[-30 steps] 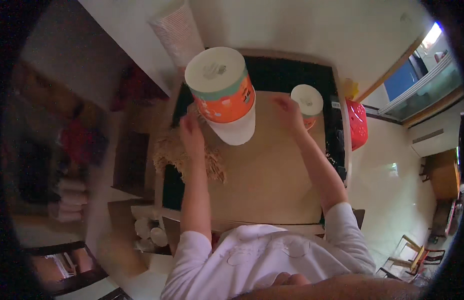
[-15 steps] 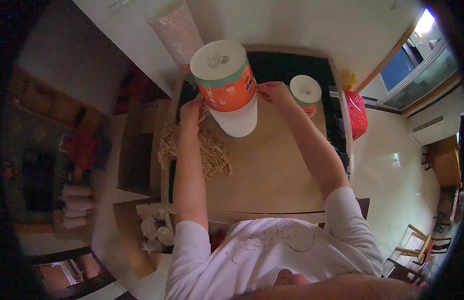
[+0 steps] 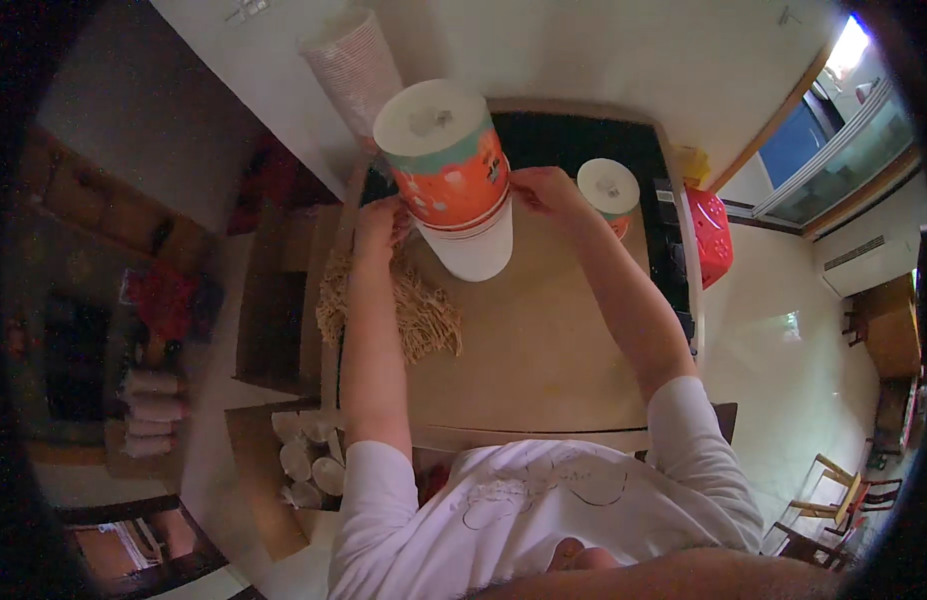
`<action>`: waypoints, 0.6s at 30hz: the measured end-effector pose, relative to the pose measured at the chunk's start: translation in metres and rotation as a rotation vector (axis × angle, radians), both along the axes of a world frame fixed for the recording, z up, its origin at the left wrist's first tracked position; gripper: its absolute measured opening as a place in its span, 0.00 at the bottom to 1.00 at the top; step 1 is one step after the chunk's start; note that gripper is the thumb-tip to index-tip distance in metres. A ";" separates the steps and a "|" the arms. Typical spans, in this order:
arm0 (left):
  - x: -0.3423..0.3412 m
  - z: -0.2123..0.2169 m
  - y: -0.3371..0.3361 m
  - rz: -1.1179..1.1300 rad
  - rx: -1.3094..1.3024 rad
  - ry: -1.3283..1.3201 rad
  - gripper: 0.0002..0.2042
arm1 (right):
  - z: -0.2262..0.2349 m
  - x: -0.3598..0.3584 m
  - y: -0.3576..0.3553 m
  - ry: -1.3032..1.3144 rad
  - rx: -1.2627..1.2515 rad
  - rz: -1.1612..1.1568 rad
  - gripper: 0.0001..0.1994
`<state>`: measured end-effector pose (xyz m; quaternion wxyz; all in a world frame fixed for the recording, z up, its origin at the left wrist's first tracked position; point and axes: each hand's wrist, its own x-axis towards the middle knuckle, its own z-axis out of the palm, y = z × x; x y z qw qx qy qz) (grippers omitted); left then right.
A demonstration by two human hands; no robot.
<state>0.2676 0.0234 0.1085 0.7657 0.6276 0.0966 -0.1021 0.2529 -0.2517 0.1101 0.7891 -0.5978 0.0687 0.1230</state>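
Note:
Upside down near the back of the table stands a large paper bucket [image 3: 449, 185], orange and teal with a white base, over a plain white bucket [image 3: 474, 255] whose lower part shows beneath it. At its left side my left hand [image 3: 382, 222] is closed at the lower rim, its fingertips partly hidden. My right hand [image 3: 546, 190] pinches the rim on the opposite side. Right of that hand sits a smaller upturned paper cup [image 3: 610, 188] in similar colours. A heap of tan twine-like strands [image 3: 424, 315] lies beside my left forearm.
Behind the bucket a tall stack of nested cups [image 3: 352, 75] leans by the wall. A red plastic basket [image 3: 711, 238] stands past the table's right edge. Cardboard boxes [image 3: 252, 440] are at the left, one with white cups in it. The tan tabletop [image 3: 544, 360] extends toward me.
The orange bucket has turned slightly, and its printed pattern has shifted to the right. Several rim lines now show at its lower edge. Both hands stay at its sides.

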 end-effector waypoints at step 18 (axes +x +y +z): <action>-0.085 -0.079 0.044 -0.085 -0.509 -0.160 0.07 | 0.075 -0.172 -0.061 -0.401 0.102 0.194 0.11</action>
